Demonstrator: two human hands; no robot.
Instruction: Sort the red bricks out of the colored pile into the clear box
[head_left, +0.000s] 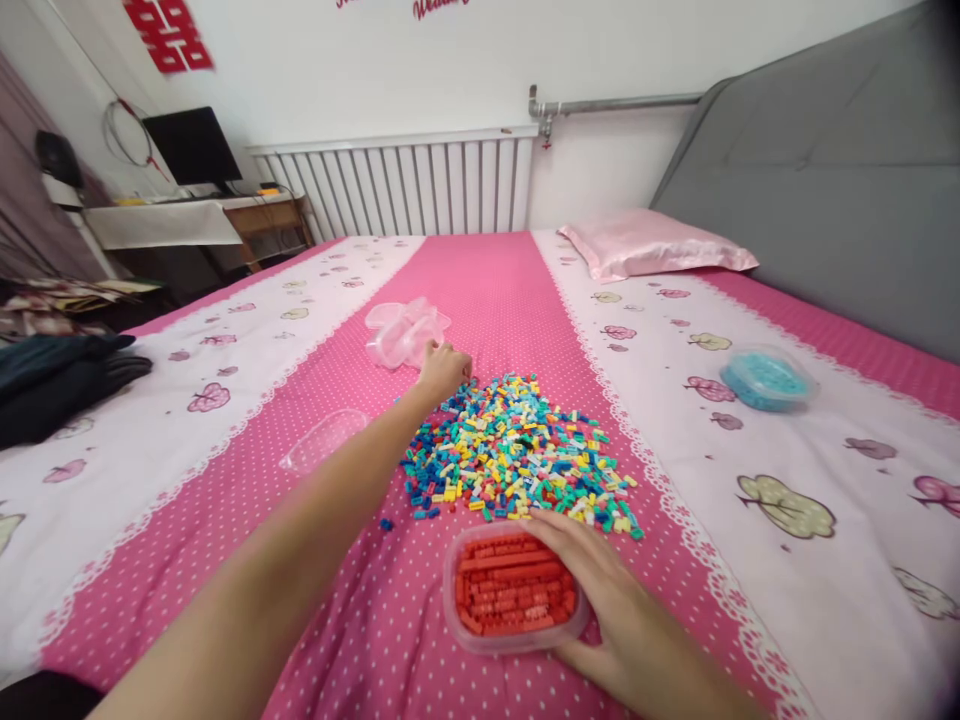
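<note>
A pile of small toy building bricks (517, 450) in many colours lies on the bedspread. My left hand (446, 368) reaches over its far left edge, fingers bent down and drawn together; whatever is between them is hidden. Nearest to me stands a clear plastic container (450, 610) filled with red bricks (514, 585), some of them lined up in rows. My right hand (592, 590) curls around the container's right side, with the fingers at its far rim and the thumb by the near corner.
Clear lids (405, 332) and containers lie beyond my left hand, and another clear lid (326, 440) rests left of the pile. A container of light blue bricks (766, 378) sits to the right. Farther back are a pink pillow (652, 245) and a radiator (405, 185).
</note>
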